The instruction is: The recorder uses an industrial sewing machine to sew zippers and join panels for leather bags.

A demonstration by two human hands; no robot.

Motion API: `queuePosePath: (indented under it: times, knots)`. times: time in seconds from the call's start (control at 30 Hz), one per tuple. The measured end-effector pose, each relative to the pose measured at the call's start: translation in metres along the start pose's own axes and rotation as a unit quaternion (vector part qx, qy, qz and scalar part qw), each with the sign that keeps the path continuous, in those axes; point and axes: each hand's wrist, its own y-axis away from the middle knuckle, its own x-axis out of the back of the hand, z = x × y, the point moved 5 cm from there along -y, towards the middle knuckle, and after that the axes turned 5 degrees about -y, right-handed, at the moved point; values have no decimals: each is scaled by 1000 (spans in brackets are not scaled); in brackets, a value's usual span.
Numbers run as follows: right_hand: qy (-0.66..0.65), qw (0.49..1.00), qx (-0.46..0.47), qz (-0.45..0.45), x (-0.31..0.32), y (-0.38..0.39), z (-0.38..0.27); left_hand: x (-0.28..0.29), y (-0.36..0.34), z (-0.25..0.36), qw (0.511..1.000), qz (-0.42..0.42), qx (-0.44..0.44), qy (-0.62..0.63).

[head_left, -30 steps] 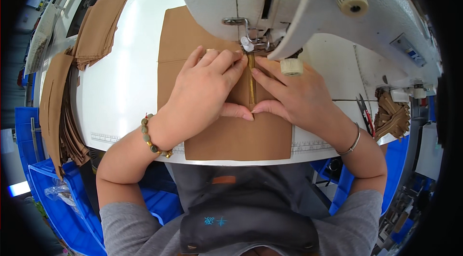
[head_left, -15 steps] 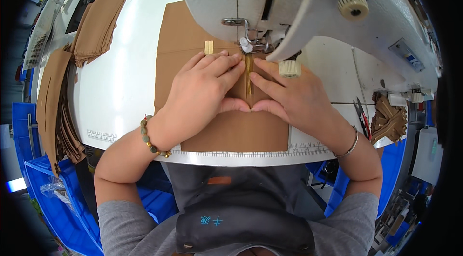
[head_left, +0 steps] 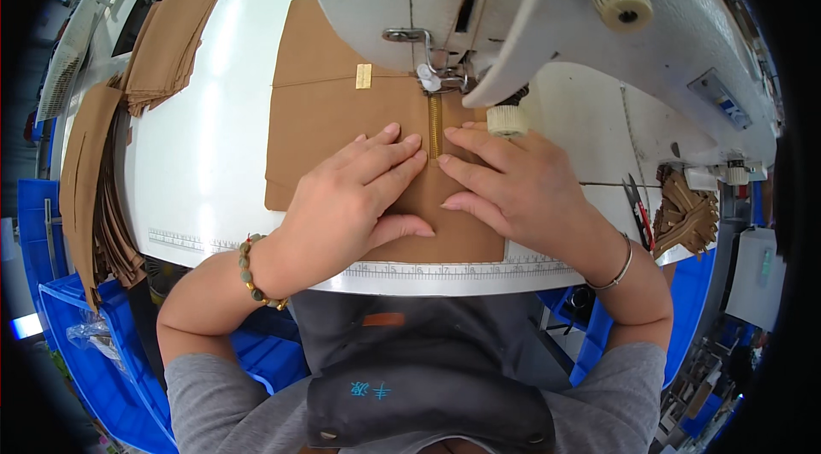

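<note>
A brown fabric panel [head_left: 312, 48] lies under the presser foot [head_left: 432, 78] of the white sewing machine [head_left: 581, 26]. A gold-toothed zipper [head_left: 434, 129] runs down the panel from the foot, and a small gold tag [head_left: 363, 76] sits left of it. My left hand [head_left: 342, 206] lies on the panel left of the zipper, fingers extended and fingertips pressing beside it, thumb lower down. My right hand [head_left: 522, 189] rests to the right of the zipper with fingers spread and thumb apart, its fingertips close to the zipper below the machine's cream knob [head_left: 507, 120].
Stacks of brown pieces [head_left: 171, 44] and long strips [head_left: 90, 172] lie at the left. Scissors [head_left: 641, 215] and a pile of brown scraps [head_left: 684, 215] are at the right. A printed ruler [head_left: 393, 270] lines the front edge, with blue bins [head_left: 94, 351] below.
The panel has slid away from me, farther under the machine. Both hands have moved back along the zipper toward me, their thumbs have separated, and the gold tag has been uncovered.
</note>
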Motion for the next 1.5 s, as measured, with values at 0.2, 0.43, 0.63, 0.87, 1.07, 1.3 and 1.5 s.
queuePosePath:
  times: [0.2,0.43,0.63,0.87,1.07,1.3,1.5]
  knots:
    - [8,1000,8,-1,3,-3,-4,0,-1,4,998,2,-40,-46]
    - [23,1000,-2,-15,-1,-5,-3,3,-7,1,996,2,-57,-74]
    - [33,996,-64,-59,-7,-7,12,2,-22,-13,993,24,-61,-95]
    - [29,998,-63,-12,-5,-14,22,-1,-32,-27,995,41,-41,-80]
    - [15,999,-44,15,-4,-13,27,-2,-29,-27,992,69,-41,-96]
    - [-178,981,4,78,14,-10,34,-1,-24,-19,992,84,-45,-87]
    - [34,998,-55,7,-2,-8,26,-1,-24,-18,991,74,-43,-104]
